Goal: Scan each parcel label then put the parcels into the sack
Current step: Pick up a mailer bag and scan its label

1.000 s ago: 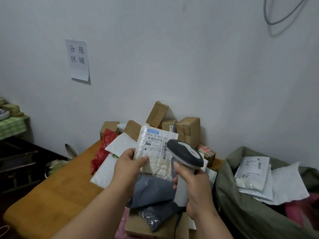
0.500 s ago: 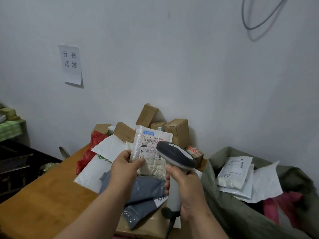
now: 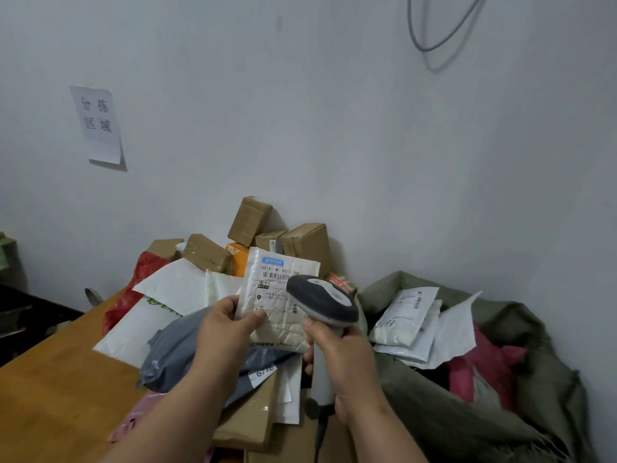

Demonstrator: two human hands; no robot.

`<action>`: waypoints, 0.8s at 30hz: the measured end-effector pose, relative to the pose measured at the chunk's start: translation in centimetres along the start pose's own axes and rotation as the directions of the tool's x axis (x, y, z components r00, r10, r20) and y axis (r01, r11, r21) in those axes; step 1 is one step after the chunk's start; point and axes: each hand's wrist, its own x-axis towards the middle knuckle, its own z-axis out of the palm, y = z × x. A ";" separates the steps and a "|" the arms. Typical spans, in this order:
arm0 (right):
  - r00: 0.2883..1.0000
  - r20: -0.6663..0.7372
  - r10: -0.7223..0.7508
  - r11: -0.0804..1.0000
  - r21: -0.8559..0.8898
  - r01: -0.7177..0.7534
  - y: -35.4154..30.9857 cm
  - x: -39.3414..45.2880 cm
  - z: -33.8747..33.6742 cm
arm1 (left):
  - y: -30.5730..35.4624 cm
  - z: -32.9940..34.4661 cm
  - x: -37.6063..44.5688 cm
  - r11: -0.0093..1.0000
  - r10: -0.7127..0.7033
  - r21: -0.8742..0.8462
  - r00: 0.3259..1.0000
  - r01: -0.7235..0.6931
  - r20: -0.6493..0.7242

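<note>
You work at a wooden table (image 3: 56,379) pushed against a plain pale wall, with a heap of post spread across it. Nearest you, flat cardboard (image 3: 253,426) lies at the table's edge under a grey mailer (image 3: 187,355). Above these, your left hand (image 3: 227,332) pinches the white parcel (image 3: 277,295) by its lower left edge, thumb on the printed face, holding it upright with the label (image 3: 278,279) turned toward you. Your right hand (image 3: 347,365) is wrapped round the handle of the scanner (image 3: 322,304), whose dark head sits just in front of the parcel's right side and hides part of it.

To scan well, tilt the scanner's window square onto the barcode near the label's top, and keep your thumb clear of the print. The bag looks crinkled, so I judge that pulling it taut will help the read. Wait for the confirmation before you let go.

To your right, the green sack (image 3: 521,389) stands open beside the table, with several white parcels (image 3: 407,322) already inside; this one goes there next. Farther back, brown boxes (image 3: 300,242) are stacked against the wall beside a red bag (image 3: 133,289), not yet in the sack. A paper sign (image 3: 96,123) hangs on the wall.
</note>
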 end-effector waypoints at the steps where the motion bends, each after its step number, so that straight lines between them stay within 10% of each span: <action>1: 0.999 -0.043 -0.003 1.000 0.003 0.003 0.1 0.0 -0.6 | -0.2 0.5 -0.1 1.000 -0.010 -0.016 1.000 0.010 0.007; 8: 0.987 -0.114 0.114 0.993 0.050 -0.109 0.3 -0.2 -4.7 | -1.1 4.3 0.3 0.982 -0.138 -0.101 0.972 0.159 0.191; 24: 0.817 -0.577 0.012 0.994 -0.083 -0.074 1.9 3.4 -13.7 | -6.9 13.7 3.6 0.921 -0.153 0.388 0.902 -0.018 0.404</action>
